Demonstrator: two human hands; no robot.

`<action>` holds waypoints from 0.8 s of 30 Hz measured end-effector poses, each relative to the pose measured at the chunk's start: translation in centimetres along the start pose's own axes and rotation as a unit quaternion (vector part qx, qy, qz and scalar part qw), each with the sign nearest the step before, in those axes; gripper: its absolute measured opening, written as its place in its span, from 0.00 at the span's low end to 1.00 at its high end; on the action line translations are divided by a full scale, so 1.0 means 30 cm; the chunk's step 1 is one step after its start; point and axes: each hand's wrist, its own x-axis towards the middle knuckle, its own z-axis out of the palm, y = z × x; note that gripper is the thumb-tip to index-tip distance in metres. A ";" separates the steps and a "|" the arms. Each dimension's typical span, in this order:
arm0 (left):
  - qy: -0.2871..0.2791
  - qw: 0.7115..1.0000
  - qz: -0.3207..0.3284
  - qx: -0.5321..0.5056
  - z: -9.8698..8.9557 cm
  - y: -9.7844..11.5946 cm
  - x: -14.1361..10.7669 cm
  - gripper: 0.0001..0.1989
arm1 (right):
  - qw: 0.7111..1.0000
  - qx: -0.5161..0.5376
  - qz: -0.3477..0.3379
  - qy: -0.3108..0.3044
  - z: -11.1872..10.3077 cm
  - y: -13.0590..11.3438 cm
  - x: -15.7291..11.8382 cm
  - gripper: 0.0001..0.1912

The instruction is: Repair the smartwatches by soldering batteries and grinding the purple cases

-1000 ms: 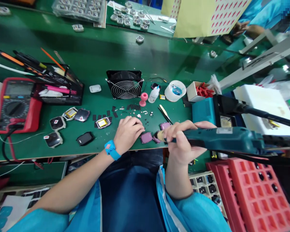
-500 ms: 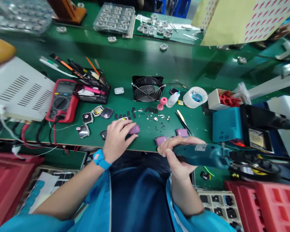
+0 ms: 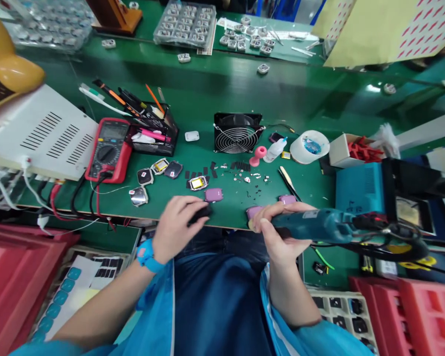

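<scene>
My left hand [image 3: 178,225] is closed around a small black case [image 3: 200,214] close to the bench's front edge; the fingers hide part of it. Just behind it lies a purple case [image 3: 213,195], with an opened watch-like unit [image 3: 198,183] showing a yellow part beyond. My right hand [image 3: 278,232] grips a corded teal electric screwdriver [image 3: 315,225], lying sideways with its front end to the left. Its tip is hidden by my fingers. Two more purple cases, one nearer [image 3: 252,212] and one farther right [image 3: 287,199], lie by that hand.
Small parts and black pads [image 3: 242,166] lie mid-bench before a fan [image 3: 238,133]. Tweezers [image 3: 289,182], a bottle [image 3: 275,150] and a white tub [image 3: 309,147] are to the right. A red multimeter [image 3: 109,151] and several watch units [image 3: 145,176] are on the left.
My left hand has moved off the purple case and now holds the black case at the bench edge. My right hand keeps the screwdriver. The whole view has shifted slightly.
</scene>
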 end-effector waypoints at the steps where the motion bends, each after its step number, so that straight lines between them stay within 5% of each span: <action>1: -0.014 0.999 0.027 -0.029 0.035 0.035 0.015 0.11 | 1.000 -0.002 0.003 0.005 0.000 -0.005 0.004 0.23; 7: -0.016 0.992 0.093 -0.083 0.193 0.111 0.051 0.09 | 0.999 -0.039 0.011 0.026 -0.010 -0.051 0.038 0.29; 24: -0.029 0.986 0.105 -0.123 0.193 0.083 0.054 0.07 | 0.999 -0.027 -0.020 -0.041 0.039 0.052 0.095 0.23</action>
